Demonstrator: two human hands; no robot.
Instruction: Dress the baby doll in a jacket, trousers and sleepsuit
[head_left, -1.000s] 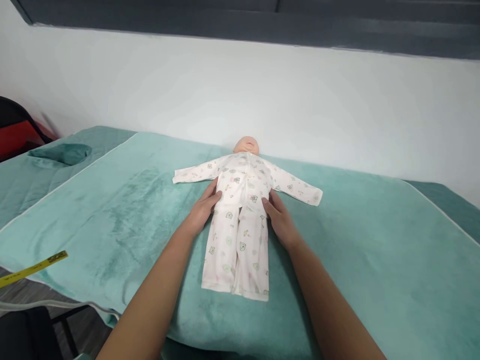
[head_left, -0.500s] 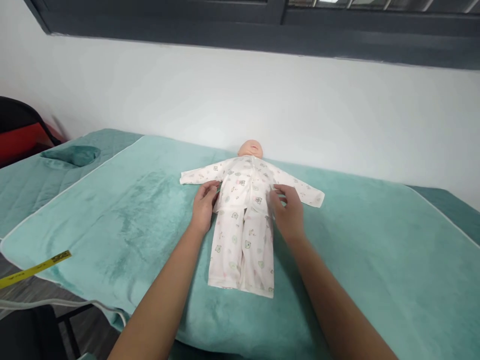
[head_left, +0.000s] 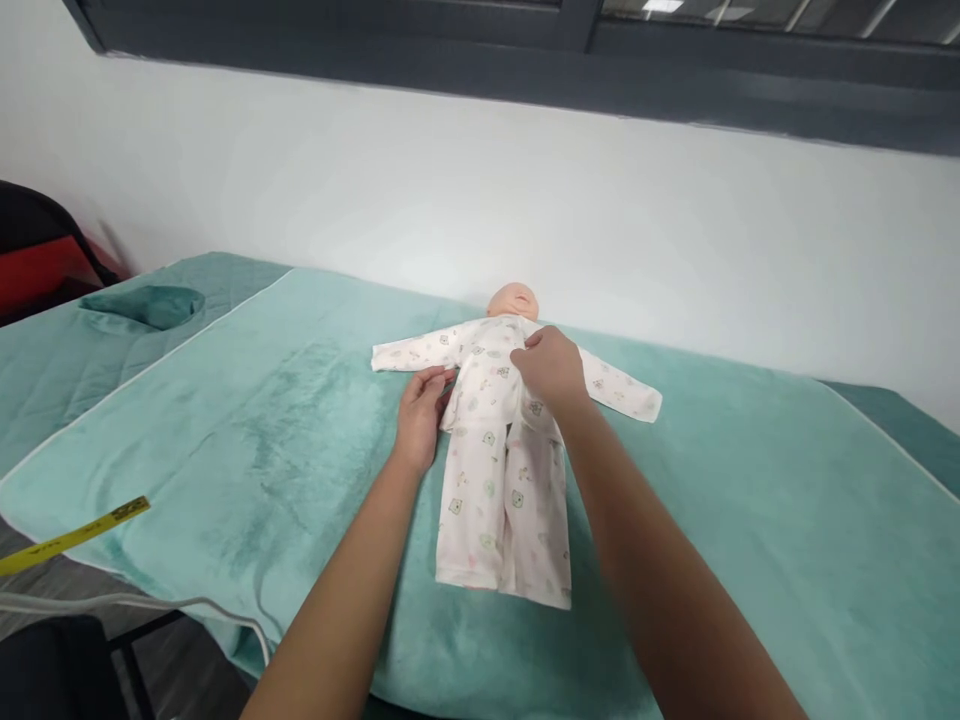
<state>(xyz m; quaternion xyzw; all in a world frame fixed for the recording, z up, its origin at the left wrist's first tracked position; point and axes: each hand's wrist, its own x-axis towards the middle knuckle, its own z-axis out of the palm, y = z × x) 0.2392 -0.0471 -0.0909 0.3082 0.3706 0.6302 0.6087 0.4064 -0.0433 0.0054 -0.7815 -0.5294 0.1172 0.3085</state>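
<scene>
A baby doll (head_left: pixel 514 299) lies on its back on a green mat, dressed in a white long-sleeved baby shirt (head_left: pixel 484 375) with small animal prints. Both sleeves stretch out sideways. Matching baby trousers (head_left: pixel 472 510) cover the legs, their hems pointing toward me. At the left edge of the shirt, my left hand (head_left: pixel 424 412) rests with fingers loosely extended, touching the cloth. My right hand (head_left: pixel 553 370) is over the chest, thumb and fingers bent together at the shirt's front seam; it hides part of the chest and right shoulder.
The plush green mat (head_left: pixel 300 430) covers a bed against a white wall (head_left: pixel 420 190). A yellow tape strip (head_left: pixel 75 537) juts in at the left. A black and red bag (head_left: pixel 45 255) stands at the far left, a dark seat (head_left: pixel 60 670) at the lower left.
My right hand has moved from the shirt's right side up and inward onto the chest. My left hand stays by the left side. The view has shifted slightly.
</scene>
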